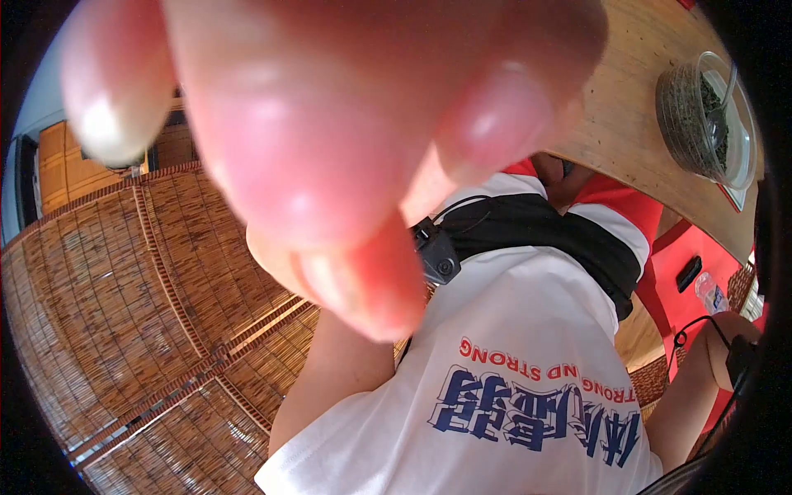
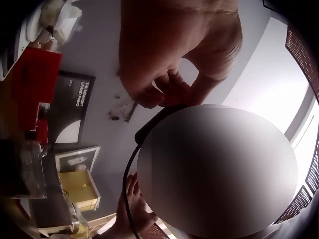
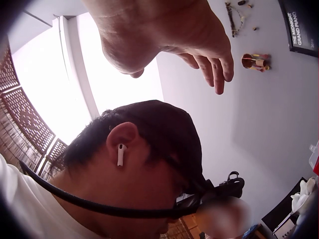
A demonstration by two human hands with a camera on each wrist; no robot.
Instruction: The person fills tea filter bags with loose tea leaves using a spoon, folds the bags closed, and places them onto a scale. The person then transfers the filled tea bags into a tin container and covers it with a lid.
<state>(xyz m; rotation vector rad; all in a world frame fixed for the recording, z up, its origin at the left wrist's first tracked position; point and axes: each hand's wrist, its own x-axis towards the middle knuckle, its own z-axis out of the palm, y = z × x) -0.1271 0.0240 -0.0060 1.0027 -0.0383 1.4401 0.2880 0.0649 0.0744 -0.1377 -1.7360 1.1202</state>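
Note:
My left hand (image 1: 346, 132) looms blurred right in front of the head lens, its fingers bent. In the left wrist view its fingertips and thumb gather on the edge of a black head camera (image 2: 152, 127) with a cable. On the far side of the head, that camera sits at the front of a dark cap (image 3: 169, 117). Above the cap, my right hand (image 3: 169, 37) hovers with loosely extended fingers and nothing in them. Low in the left wrist view, another hand (image 2: 132, 216) shows beyond the blurred head.
A wooden table (image 1: 623, 107) stands at upper right in the head view, bearing a clear bowl (image 1: 681, 124) with dark leafy bits and a spoon (image 1: 726, 103). Woven blinds (image 1: 107, 272) fill the left side. A phone-like black object (image 1: 689, 274) and a bottle (image 1: 711, 294) lie on red cloth.

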